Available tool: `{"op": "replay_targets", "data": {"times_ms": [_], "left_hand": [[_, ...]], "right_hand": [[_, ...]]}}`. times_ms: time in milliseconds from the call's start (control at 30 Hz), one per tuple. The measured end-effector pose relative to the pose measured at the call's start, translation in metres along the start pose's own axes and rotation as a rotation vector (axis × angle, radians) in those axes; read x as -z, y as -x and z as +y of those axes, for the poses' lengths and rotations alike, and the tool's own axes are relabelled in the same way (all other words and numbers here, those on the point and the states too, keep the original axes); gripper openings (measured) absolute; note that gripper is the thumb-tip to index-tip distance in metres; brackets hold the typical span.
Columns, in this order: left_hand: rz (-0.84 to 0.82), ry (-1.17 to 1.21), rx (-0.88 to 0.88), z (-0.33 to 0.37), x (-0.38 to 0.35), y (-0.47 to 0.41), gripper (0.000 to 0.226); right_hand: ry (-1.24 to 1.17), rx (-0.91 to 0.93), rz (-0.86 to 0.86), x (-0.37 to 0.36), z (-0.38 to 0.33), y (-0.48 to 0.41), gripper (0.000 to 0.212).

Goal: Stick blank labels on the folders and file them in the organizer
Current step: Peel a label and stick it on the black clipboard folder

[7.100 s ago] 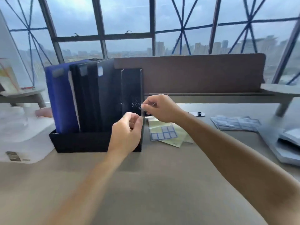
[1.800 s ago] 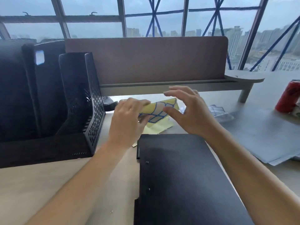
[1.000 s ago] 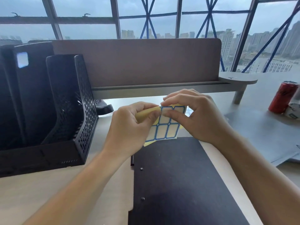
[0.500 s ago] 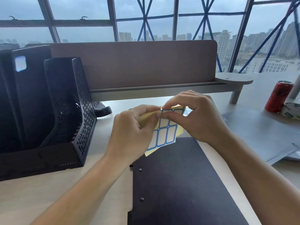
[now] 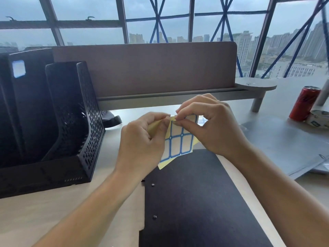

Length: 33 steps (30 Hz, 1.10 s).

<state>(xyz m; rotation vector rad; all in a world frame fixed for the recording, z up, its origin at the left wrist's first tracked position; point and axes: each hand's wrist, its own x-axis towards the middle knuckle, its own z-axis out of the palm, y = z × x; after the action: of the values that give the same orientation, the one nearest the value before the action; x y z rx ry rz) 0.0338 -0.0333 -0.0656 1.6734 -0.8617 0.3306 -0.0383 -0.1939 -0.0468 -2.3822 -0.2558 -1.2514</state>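
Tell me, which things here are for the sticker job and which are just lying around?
For the job: label sheet, pinched by left hand and right hand; black folder lying flat; organizer; labelled folder standing in it.
Just lying about: red can; tape roll.

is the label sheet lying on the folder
No, the left hand and right hand hold the label sheet up, off the folder.

Organizer located at frame left; folder laid flat on desk at lower centre; label sheet held above its far edge; can at right edge.
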Motion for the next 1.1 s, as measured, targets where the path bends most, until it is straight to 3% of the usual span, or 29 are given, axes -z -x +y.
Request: {"op": "replay_targets", "data": {"times_ms": [300,700,1000,1100], "left_hand": [[0.068,-0.058,0.0,-0.005,0.001,-0.002,0.012],[0.136,-0.121,0.044,-0.023,0.005,-0.011,0.015],[0.245,-0.124,-0.058,-0.035,0.008,-0.016,0.019],[0.3,-0.121,-0.117,-0.043,0.015,-0.02,0.022]], "right_hand": [[0.122,0.114,0.004,-0.007,0.0,0.003,0.009],[0.07,0.085,-0.155,-0.015,-0.002,0.009,0.007],[-0.297,-0.113,-0.055,-0.012,-0.006,0.007,0.009],[-0.615,-0.249,0.048,-0.012,-0.007,0.003,0.014]]}}
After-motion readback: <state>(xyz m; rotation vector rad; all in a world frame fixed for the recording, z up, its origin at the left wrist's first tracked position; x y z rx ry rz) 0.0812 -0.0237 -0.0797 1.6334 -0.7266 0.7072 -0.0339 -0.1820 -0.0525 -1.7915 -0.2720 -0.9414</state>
